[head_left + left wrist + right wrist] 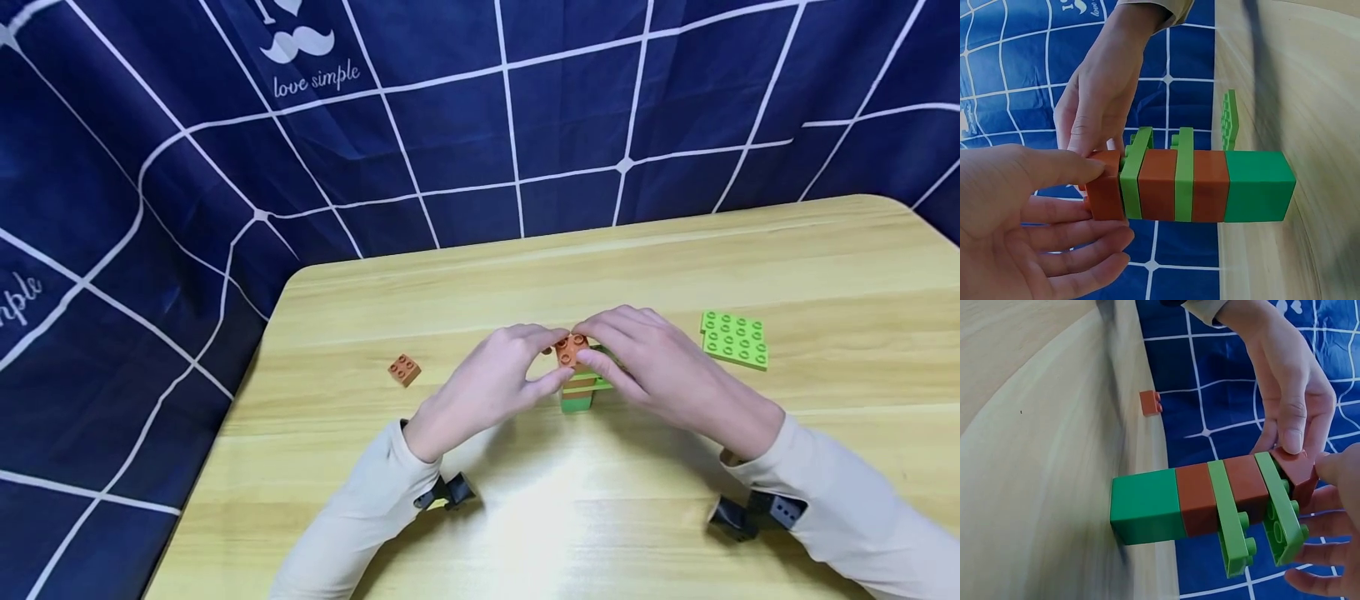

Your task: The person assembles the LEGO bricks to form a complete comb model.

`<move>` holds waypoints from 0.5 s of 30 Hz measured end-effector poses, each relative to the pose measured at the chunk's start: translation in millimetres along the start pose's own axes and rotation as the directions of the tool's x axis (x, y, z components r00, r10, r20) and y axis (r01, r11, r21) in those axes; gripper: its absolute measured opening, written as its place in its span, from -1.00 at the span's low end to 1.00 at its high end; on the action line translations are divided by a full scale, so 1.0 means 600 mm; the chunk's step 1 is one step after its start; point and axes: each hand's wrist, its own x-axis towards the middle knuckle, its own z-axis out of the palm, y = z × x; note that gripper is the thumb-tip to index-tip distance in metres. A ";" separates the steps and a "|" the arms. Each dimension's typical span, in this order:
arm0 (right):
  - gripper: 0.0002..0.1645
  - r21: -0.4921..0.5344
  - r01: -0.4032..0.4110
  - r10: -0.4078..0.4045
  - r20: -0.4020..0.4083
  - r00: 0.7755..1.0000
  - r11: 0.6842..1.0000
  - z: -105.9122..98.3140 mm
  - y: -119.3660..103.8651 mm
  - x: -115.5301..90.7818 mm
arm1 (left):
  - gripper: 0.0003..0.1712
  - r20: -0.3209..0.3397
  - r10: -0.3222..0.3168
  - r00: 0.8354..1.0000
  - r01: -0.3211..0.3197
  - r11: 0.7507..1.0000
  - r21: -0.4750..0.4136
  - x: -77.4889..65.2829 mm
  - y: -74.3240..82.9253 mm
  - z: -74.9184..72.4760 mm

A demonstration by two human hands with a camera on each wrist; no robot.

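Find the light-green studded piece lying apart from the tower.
In the head view, the light-green studded piece lies on the table, to the right of the brick tower and the right hand.

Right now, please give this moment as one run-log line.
left grip: pinches top orange-brown plastic brick; right grip: pinches same brick; seating: tilted; bottom: green plastic brick; wooden table: loose orange-brown plastic brick

On head: looks forward and down from above, well back over table (465, 287) and curtain (450, 125). On wrists: looks in close from left and right, turned sideways, sharing brick stack (1188, 187).
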 end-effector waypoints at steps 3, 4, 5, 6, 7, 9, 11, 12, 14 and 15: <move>-0.54 -0.009 -0.008 0.008 0.003 1.000 1.000 -0.001 -0.001 -0.001 | -0.51 0.012 -0.004 1.000 0.004 1.000 0.012 -0.001 0.001 -0.001; -0.54 -0.010 -0.012 0.012 0.005 1.000 1.000 -0.001 -0.001 -0.001 | -0.51 0.014 -0.003 1.000 0.003 1.000 0.017 -0.001 0.002 -0.001; -0.56 -0.008 -0.017 0.017 0.009 1.000 1.000 -0.002 -0.001 -0.001 | -0.51 0.015 -0.003 1.000 0.003 1.000 0.023 -0.001 0.002 0.000; -0.57 -0.009 -0.020 0.020 0.014 1.000 1.000 -0.002 -0.001 -0.001 | -0.50 0.015 -0.004 1.000 0.004 1.000 0.029 -0.002 0.002 0.000; -0.59 -0.009 -0.025 0.025 0.020 0.999 1.000 -0.002 -0.001 -0.001 | -0.49 0.014 -0.001 1.000 0.001 0.999 0.035 -0.002 0.003 0.002; -0.64 -0.008 -0.039 0.039 0.043 0.998 0.999 -0.002 -0.001 -0.001 | -0.47 0.015 0.005 1.000 -0.006 0.998 0.057 -0.003 0.003 0.008; -0.68 -0.008 -0.051 0.052 0.064 0.997 0.999 -0.002 -0.001 -0.002 | -0.46 0.010 0.018 1.000 -0.019 0.996 0.088 -0.002 0.002 0.015; -0.70 -0.009 -0.056 0.057 0.075 0.996 0.998 -0.002 -0.001 -0.002 | -0.45 0.010 0.023 1.000 -0.024 0.994 0.102 -0.002 0.002 0.019; -0.72 -0.010 -0.064 0.064 0.093 0.994 0.998 -0.002 -0.001 -0.003 | -0.44 0.008 0.029 1.000 -0.030 0.992 0.126 -0.002 0.002 0.025; -0.73 -0.010 -0.064 0.065 0.099 0.993 0.998 -0.002 -0.001 -0.003 | -0.44 0.007 0.030 1.000 -0.030 0.990 0.135 -0.002 0.002 0.027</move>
